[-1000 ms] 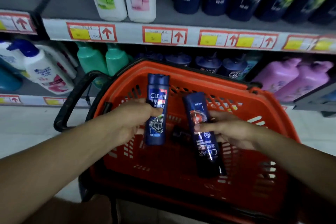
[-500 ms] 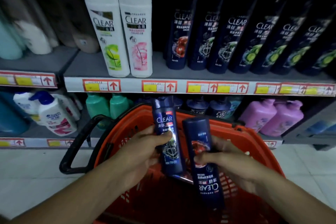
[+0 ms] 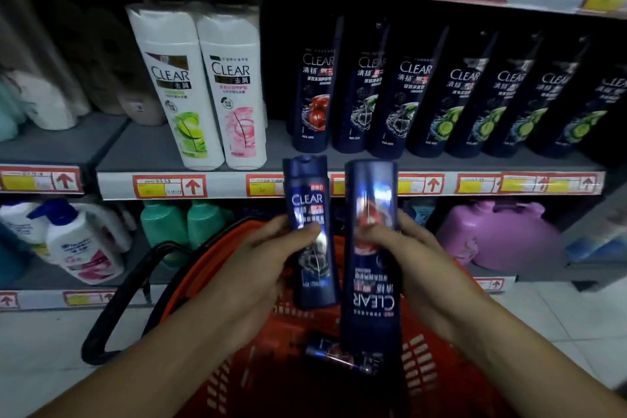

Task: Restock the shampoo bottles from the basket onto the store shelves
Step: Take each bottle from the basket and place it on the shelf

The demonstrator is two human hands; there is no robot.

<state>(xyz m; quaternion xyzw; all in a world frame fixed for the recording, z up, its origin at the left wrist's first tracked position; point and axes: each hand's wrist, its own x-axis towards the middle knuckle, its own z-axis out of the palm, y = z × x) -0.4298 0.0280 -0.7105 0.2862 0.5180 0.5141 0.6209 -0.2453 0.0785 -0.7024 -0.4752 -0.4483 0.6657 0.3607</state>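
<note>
My left hand (image 3: 261, 268) grips a small dark blue CLEAR shampoo bottle (image 3: 310, 210), held upright with its cap up. My right hand (image 3: 417, 258) holds a larger dark blue CLEAR bottle (image 3: 371, 282) upside down, its label inverted. Both bottles are raised above the orange basket (image 3: 190, 285), in front of the middle shelf's edge (image 3: 220, 185). Another dark bottle (image 3: 339, 355) lies on the basket's floor. A row of dark blue CLEAR bottles (image 3: 417, 92) stands on the middle shelf.
Two white CLEAR bottles (image 3: 200, 88) stand left of the dark row, with a gap of bare shelf between them. The basket's black handle (image 3: 112, 312) hangs to the left. Green, white and purple bottles (image 3: 498, 234) fill the lower shelf. Pale floor tiles lie on both sides.
Both hands have lifted their bottles higher out of the basket toward the middle shelf. The view has tilted upward, showing more of the shelves.
</note>
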